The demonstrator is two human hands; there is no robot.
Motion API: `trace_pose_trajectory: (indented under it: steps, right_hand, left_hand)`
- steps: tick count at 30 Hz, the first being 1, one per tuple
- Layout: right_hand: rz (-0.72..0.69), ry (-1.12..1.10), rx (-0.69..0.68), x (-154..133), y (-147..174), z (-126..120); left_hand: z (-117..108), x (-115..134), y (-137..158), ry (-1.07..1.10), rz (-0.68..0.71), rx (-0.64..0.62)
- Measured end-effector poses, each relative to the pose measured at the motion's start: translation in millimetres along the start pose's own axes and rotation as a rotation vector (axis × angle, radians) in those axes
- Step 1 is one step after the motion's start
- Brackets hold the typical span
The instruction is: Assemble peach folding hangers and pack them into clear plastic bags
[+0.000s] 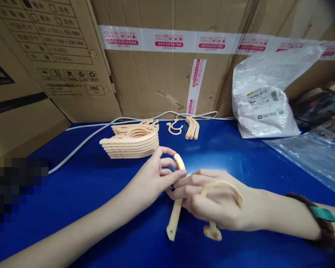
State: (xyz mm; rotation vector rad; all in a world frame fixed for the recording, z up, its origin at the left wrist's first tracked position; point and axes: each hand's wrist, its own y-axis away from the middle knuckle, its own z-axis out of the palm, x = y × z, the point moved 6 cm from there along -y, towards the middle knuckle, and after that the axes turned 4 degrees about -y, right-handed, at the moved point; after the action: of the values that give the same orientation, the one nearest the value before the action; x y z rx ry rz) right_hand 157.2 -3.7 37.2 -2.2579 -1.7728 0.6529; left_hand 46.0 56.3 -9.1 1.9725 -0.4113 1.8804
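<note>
Over the blue table, my left hand (156, 173) pinches a beige plastic hanger arm (174, 223) between thumb and fingers. Its curved tip pokes out above my fingers and a straight end with a small hole points down toward me. Fingers cover the middle, so I cannot tell whether it is one piece or two. Pressed close against it is my right hand (217, 201), fingers curled, slightly blurred. A beige hanger hook (223, 184) sticks up from this hand, its curve over the knuckles and its foot below the thumb side.
Several beige hangers (131, 145) lie stacked behind my left hand. Beyond the hands are a loose hook (174, 128) and a few curved arms (192, 128). A grey cable (86, 143) runs along the cardboard boxes (156, 82). At right stand a white plastic bag (265, 108) and clear film (309, 149).
</note>
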Motion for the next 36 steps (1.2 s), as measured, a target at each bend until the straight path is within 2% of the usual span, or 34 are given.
trace_pose_trajectory:
  steps: [3, 7, 10, 13, 16, 19, 24, 28, 31, 36]
  right_hand:
    - [0.203, -0.25, 0.118, 21.1, 4.0, -12.0]
    - [0.451, -0.385, 0.268, 62.0, 18.5, -22.7]
    - [0.595, -0.471, 0.31, 88.9, 27.7, -22.9]
    - [0.71, -0.577, 0.322, 103.8, 33.9, -18.7]
    - [0.709, -0.679, 0.316, 103.7, 34.3, -14.8]
    - [0.659, -0.696, 0.3, 97.5, 31.4, -14.1]
    - [0.616, -0.634, 0.221, 92.2, 27.1, -11.9]
    - [0.623, -0.694, 0.162, 92.2, 27.2, -5.1]
    - [0.696, -0.794, 0.211, 93.6, 29.3, -2.0]
    - [0.787, -1.011, 0.394, 95.6, 31.1, -3.1]
  left_hand:
    - [-6.1, 2.5, -1.8, 0.01, 0.009, 0.013]
    - [-11.6, 9.9, -0.4, -0.073, 0.041, 0.062]
    - [-11.8, 10.7, 2.0, -0.182, 0.061, 0.084]
    - [-13.0, 12.5, 4.6, -0.381, 0.124, 0.123]
    - [-12.8, 15.2, 6.9, -0.561, 0.175, 0.129]
    - [-12.1, 15.9, 7.8, -0.653, 0.181, 0.114]
    - [-13.3, 12.3, 6.7, -0.642, 0.152, 0.105]
    - [-12.3, 10.3, 6.0, -0.656, 0.18, 0.05]
    - [-13.6, 11.3, 5.8, -0.689, 0.219, 0.044]
    - [-14.6, 13.6, 6.3, -0.746, 0.259, 0.058]
